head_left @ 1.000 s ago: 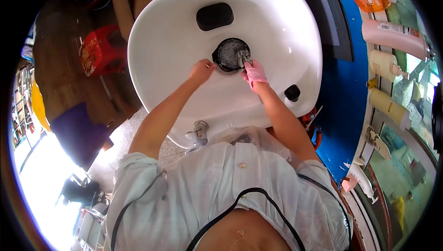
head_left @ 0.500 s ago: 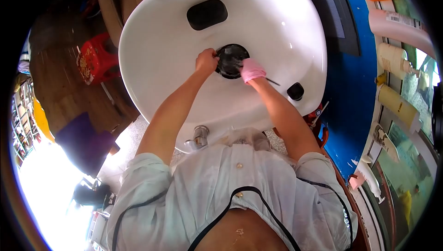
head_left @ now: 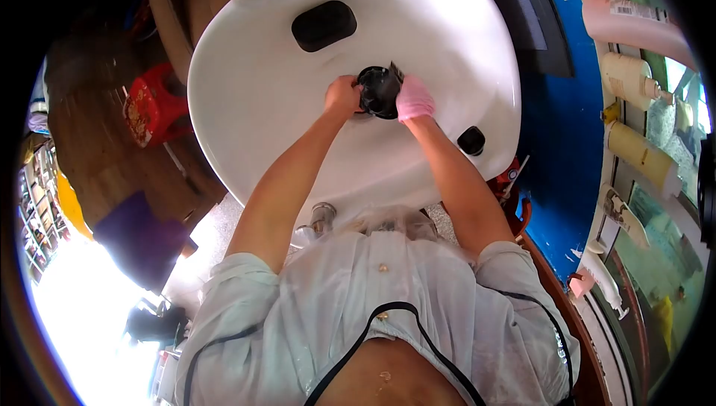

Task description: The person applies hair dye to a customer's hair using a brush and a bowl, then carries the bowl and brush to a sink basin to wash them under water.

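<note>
Head view: left hand [head_left: 342, 97], right hand [head_left: 414, 100] grip drain strainer [head_left: 379, 91] mid-basin [head_left: 261, 100], rim well apart.

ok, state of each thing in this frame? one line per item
left hand: bare, gripping the black round drain piece
right hand: pink glove on, gripping the same piece
black round drain piece: held between both hands at the basin's centre, tilted
white basin: no standing water visible
black pad: in place on the basin wall
bottles: lying in a row at right
</note>
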`<state>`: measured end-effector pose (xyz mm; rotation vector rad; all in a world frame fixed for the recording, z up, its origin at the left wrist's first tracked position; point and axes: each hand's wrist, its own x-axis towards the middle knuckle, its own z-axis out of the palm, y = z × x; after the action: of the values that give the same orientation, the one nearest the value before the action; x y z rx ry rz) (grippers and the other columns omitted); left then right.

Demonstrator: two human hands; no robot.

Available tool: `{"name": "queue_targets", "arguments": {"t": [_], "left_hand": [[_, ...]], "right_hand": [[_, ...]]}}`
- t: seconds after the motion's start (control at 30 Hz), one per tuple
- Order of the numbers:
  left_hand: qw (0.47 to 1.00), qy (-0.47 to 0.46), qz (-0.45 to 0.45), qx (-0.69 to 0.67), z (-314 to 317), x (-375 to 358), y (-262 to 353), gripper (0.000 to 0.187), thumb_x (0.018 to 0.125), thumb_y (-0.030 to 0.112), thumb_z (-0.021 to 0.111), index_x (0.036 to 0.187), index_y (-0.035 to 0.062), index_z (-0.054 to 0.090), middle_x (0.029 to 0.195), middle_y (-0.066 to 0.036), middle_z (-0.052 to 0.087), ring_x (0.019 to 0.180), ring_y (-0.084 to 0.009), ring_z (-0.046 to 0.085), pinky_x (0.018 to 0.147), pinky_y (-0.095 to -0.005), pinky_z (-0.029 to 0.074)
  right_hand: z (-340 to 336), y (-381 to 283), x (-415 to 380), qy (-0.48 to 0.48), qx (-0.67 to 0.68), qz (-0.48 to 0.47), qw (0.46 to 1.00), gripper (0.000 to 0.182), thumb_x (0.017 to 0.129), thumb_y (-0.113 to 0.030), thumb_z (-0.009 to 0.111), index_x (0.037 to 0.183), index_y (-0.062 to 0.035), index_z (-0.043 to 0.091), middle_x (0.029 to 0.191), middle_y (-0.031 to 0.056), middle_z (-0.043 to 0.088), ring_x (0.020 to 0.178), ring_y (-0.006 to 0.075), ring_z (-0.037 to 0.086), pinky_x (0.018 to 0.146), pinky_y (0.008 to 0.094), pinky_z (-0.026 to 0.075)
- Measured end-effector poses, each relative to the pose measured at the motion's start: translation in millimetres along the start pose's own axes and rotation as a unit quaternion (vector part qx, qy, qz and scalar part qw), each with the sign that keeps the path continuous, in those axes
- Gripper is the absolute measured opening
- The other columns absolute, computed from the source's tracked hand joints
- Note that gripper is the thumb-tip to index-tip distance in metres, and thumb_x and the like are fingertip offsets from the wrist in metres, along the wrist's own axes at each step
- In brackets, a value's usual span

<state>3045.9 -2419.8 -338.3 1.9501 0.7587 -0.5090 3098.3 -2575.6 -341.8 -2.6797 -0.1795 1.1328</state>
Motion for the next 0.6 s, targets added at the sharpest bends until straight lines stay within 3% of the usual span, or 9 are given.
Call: {"name": "queue_targets", "arguments": {"t": [0.07,0.17,0.23,0.3,0.4,0.5,0.57,0.6], "left_hand": [[0.999,-0.04,-0.036,-0.008,-12,-15,28,0.018,0.079,0.01,0.054,0.093,0.0017,0.061,0.078,-0.014,0.063,0.064,-0.0232,0.062,0.062,-0.0322,0.049],[0.996,-0.059,-0.053,-0.044,-6,-3,15,0.018,0.077,0.006,0.056,0.093,-0.0011,0.06,0.075,-0.015,0.063,0.062,-0.0207,0.062,0.058,-0.0315,0.049],[0.998,-0.056,-0.024,-0.031,-5,-4,8,0.02,0.076,0.005,0.057,0.095,-0.0022,0.059,0.075,-0.015,0.062,0.061,-0.0204,0.062,0.057,-0.0307,0.049],[0.998,-0.055,0.003,-0.016,-4,-11,5,0.022,0.076,0.005,0.058,0.096,-0.0034,0.059,0.074,-0.014,0.062,0.061,-0.02,0.062,0.056,-0.03,0.05],[0.996,-0.016,-0.027,-0.083,0,-14,3,0.028,0.075,0.005,0.06,0.101,-0.0053,0.056,0.077,-0.014,0.061,0.061,-0.0186,0.062,0.056,-0.0288,0.051],[0.986,-0.07,-0.081,-0.124,0,-22,-6,0.029,0.075,0.004,0.061,0.1,-0.0085,0.054,0.081,-0.014,0.059,0.062,-0.0196,0.062,0.054,-0.0279,0.054],[0.961,-0.156,-0.149,-0.174,5,-27,-7,0.033,0.077,0.003,0.06,0.107,-0.0091,0.051,0.081,-0.011,0.057,0.063,-0.0165,0.058,0.058,-0.0277,0.055],[0.968,-0.138,-0.13,-0.165,9,-28,-5,0.033,0.077,0.0,0.058,0.107,-0.0096,0.05,0.08,-0.011,0.057,0.064,-0.0157,0.058,0.057,-0.0275,0.055]], "right_hand": [[22,-16,14,0.223,0.144,-0.017,0.964,0.021,0.078,-0.021,0.055,0.079,-0.0015,0.061,0.082,0.0206,0.06,0.081,0.0364,0.058,0.068,0.0428,0.047],[28,-31,4,0.162,0.177,-0.107,0.965,0.022,0.079,-0.021,0.053,0.08,-0.0001,0.06,0.082,0.0219,0.06,0.081,0.0375,0.057,0.068,0.0427,0.047],[14,-20,2,0.129,0.136,-0.072,0.98,0.02,0.078,-0.018,0.053,0.08,-0.0003,0.061,0.082,0.0221,0.06,0.081,0.037,0.058,0.067,0.0417,0.048],[-5,-5,3,0.021,0.029,0.007,0.999,0.015,0.073,-0.013,0.056,0.081,-0.0019,0.064,0.081,0.0208,0.061,0.082,0.0345,0.06,0.064,0.0384,0.05],[-11,1,-4,0.06,-0.006,0.028,0.998,0.013,0.069,-0.01,0.06,0.078,-0.0033,0.065,0.079,0.0179,0.063,0.08,0.0319,0.061,0.063,0.0369,0.05],[-3,-1,-14,0.025,-0.033,0.032,0.999,0.014,0.065,-0.01,0.064,0.078,-0.0043,0.066,0.079,0.0156,0.063,0.079,0.0302,0.062,0.062,0.0353,0.051],[-8,-8,-29,-0.015,-0.038,0.006,0.999,0.013,0.068,-0.008,0.06,0.079,-0.004,0.065,0.081,0.0201,0.062,0.082,0.0336,0.06,0.066,0.0381,0.05],[-12,-15,-33,-0.065,-0.064,-0.004,0.996,0.016,0.064,-0.006,0.063,0.08,-0.0035,0.065,0.081,0.0203,0.061,0.083,0.0327,0.061,0.066,0.0369,0.05]]}}
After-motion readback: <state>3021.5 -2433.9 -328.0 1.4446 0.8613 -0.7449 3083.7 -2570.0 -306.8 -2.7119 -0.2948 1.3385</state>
